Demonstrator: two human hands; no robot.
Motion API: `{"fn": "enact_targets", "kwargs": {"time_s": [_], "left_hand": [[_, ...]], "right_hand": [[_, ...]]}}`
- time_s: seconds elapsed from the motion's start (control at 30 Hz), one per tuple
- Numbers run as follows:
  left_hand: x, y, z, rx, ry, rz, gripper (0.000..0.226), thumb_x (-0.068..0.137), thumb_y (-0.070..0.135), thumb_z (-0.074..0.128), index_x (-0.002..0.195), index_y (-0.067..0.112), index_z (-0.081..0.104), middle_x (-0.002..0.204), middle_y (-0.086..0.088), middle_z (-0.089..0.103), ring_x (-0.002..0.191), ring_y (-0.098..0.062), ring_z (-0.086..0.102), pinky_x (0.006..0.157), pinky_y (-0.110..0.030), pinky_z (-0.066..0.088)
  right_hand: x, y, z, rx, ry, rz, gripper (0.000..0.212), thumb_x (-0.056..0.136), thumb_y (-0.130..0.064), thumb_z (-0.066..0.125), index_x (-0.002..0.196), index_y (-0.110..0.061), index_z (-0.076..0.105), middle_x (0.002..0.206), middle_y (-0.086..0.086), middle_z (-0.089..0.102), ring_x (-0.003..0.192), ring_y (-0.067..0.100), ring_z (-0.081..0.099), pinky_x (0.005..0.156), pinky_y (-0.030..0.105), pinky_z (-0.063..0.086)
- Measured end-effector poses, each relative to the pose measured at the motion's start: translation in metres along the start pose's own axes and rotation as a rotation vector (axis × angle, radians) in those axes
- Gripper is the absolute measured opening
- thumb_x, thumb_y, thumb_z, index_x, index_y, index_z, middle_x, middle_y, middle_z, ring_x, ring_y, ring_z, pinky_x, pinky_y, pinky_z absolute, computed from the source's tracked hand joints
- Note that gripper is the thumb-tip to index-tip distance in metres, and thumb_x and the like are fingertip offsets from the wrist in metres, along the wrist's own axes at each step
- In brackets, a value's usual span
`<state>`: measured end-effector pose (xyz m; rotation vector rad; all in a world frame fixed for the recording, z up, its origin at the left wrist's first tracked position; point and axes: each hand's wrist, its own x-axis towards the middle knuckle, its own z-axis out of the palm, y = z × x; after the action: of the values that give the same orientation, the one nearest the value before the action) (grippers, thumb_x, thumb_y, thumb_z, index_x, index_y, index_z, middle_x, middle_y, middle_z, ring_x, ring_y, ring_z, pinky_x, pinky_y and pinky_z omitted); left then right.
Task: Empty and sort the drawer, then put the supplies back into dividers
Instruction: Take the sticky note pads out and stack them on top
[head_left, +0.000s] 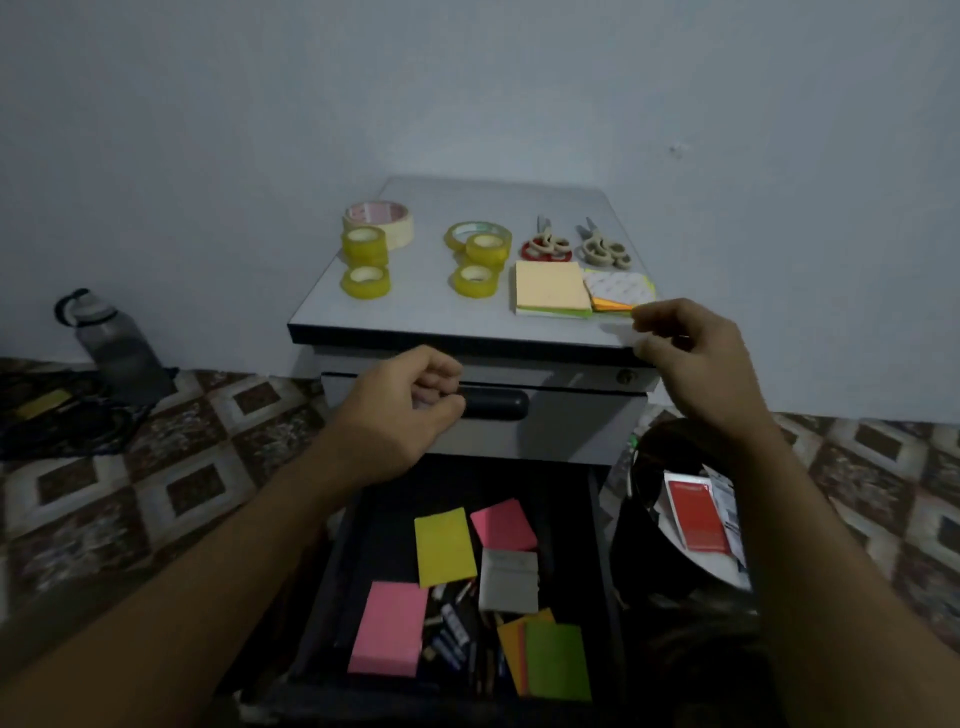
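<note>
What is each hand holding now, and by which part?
Left hand: fingers curled at the left end of the drawer handle, but a real grip cannot be told. Right hand: fingers pinched beside the orange sticky notes; nothing clearly held.

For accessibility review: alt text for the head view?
Left hand by a grey cabinet's dark handle, right hand near orange sticky-note pads on top, beside yellow tape rolls and beige scissors; the open black drawer holds coloured pads.
</note>
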<state>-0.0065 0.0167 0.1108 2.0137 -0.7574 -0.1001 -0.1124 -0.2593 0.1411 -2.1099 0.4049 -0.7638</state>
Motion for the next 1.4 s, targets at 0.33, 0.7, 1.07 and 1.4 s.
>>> {"fn": "enact_targets", "kwargs": {"time_s": [0.33,0.7,1.07,1.4], "left_hand": [[-0.066,-0.099,0.038,0.004,-0.24,-0.366,0.044,0.093,0.022,0.069,0.135,0.02,0.055,0.119,-0.002,0.062,0.105,-0.013,0.059,0.073,-0.01,0.044],[-0.086,-0.161,0.081,-0.002,-0.412,-0.587,0.066,0.092,0.02,0.067,0.15,0.032,0.038,0.111,0.013,0.055,0.081,0.001,0.05,0.079,-0.025,0.045],[-0.066,-0.186,0.12,-0.022,-0.276,-0.64,0.051,0.09,0.024,0.07,0.138,0.024,0.053,0.111,-0.003,0.059,0.104,-0.021,0.06,0.091,-0.033,0.05],[-0.06,-0.184,0.132,-0.053,-0.159,-0.719,0.044,0.087,0.005,0.066,0.125,0.025,0.057,0.081,-0.005,0.06,0.067,-0.014,0.057,0.058,-0.025,0.045]], "right_hand": [[-0.096,0.046,0.08,0.142,-0.273,0.207,0.027,0.089,0.0,0.062,0.112,-0.013,0.065,0.1,0.002,0.068,0.091,0.01,0.064,0.074,0.011,0.05],[-0.155,0.108,0.16,0.031,-0.586,0.498,0.031,0.09,-0.008,0.063,0.118,-0.021,0.058,0.105,-0.004,0.06,0.088,0.012,0.06,0.068,0.019,0.051],[-0.156,0.139,0.169,-0.43,-0.564,0.592,0.06,0.084,-0.032,0.065,0.14,-0.022,0.044,0.129,0.012,0.053,0.122,0.035,0.045,0.102,0.037,0.033],[-0.159,0.144,0.173,-0.328,-0.432,0.598,0.056,0.085,-0.013,0.062,0.137,-0.028,0.046,0.122,0.009,0.054,0.12,0.032,0.049,0.096,0.038,0.045]]}}
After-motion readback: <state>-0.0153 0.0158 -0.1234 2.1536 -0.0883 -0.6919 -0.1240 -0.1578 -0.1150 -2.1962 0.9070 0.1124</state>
